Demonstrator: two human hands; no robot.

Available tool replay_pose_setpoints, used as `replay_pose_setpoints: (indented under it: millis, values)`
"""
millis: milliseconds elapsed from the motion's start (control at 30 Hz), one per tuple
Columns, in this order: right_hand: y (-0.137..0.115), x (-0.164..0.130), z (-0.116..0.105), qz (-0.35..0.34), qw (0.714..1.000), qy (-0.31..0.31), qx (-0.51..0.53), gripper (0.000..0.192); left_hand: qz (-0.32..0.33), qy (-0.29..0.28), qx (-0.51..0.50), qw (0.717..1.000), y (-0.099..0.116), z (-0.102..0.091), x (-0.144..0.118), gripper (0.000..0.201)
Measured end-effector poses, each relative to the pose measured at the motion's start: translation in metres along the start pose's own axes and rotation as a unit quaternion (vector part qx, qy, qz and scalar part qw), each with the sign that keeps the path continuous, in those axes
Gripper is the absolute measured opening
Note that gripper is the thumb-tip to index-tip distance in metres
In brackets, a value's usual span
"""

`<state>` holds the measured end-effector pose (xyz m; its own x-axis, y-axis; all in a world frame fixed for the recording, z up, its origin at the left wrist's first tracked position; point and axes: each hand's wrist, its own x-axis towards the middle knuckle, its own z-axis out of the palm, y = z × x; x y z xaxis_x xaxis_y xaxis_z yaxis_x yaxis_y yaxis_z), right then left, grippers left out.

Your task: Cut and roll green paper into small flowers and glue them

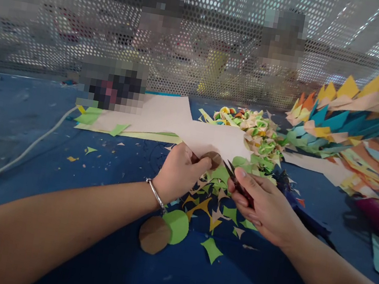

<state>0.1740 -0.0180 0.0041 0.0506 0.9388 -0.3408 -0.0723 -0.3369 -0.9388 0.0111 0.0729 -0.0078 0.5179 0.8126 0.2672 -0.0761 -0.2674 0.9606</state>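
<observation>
My left hand (180, 172), with a silver bangle (156, 194) on its wrist, is curled closed and pinches a small brown paper disc (213, 159) between thumb and fingertips, the disc poking out at the hand's 2 o'clock. My right hand (262, 205) sits just at 3 o'clock of the left, fingers closed around a pair of small dark scissors (233, 177) whose blades point toward 10 o'clock and end just beside the disc; I cannot tell whether the blades touch it. Both hands hover over a blue table (13, 132) littered with paper scraps (212, 209) in green, yellow and tan. At 6 o'clock of my left hand two finished circles lie flat, a brown circle (154, 235) and a green circle (177, 226), touching and slightly overlapped. At 12 o'clock of my hands lie large tan paper sheets (178, 121) over light green ones. At 1 o'clock is a heap of small folded paper pieces (258, 134), mostly green and cream. At 2 o'clock, farther off, a spiky stack of coloured paper triangles (343, 114) rises in yellow, orange, teal and beige. A white cable (28, 149) trails across the table at 9 o'clock. A perforated metal screen (207, 33) stands along the far edge.
</observation>
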Motion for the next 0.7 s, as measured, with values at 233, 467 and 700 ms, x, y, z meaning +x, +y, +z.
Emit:
replay_pose_setpoints:
  millis: [233, 467, 700]
  values:
    - [0.003, 0.004, -0.002, -0.006, 1.000, -0.002, -0.019, 0.053, -0.020, 0.028, 0.000, 0.999, 0.004, 0.001, -0.002, 0.010]
    - [0.003, 0.005, -0.002, -0.015, 1.000, 0.000, -0.025, 0.052, -0.043, -0.006, 0.019, 0.999, 0.012, 0.003, -0.005, 0.012]
    - [0.006, 0.005, -0.003, -0.015, 0.999, 0.014, -0.031, 0.053, -0.046, -0.045, 0.061, 0.996, 0.004, 0.004, -0.006, 0.020]
